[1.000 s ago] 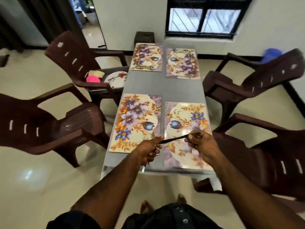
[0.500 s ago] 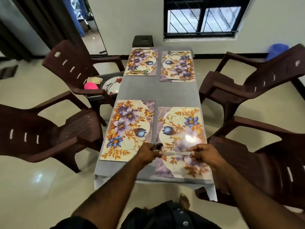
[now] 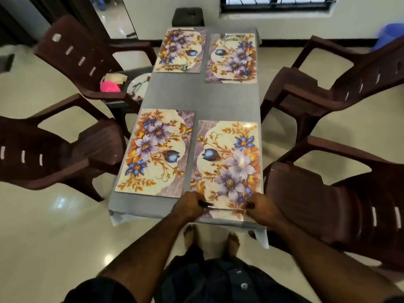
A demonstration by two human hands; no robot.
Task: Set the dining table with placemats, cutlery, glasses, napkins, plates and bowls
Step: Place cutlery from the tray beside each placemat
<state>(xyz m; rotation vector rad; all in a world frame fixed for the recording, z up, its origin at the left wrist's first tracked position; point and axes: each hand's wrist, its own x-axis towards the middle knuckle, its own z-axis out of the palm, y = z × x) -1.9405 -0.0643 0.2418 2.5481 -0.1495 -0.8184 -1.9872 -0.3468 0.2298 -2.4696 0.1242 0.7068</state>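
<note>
Four mats lie set; your left hand and right hand pinch cutlery onto one; glasses, napkins, plates, bowls remain.

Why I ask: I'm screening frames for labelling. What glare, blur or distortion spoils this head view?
Head view: wide-angle bending bows the chairs and table edges outward; glare patches sit on the floor and on the near right placemat; the hands, left and right, are dim and slightly soft, so the cutlery between them is hard to read.
</note>
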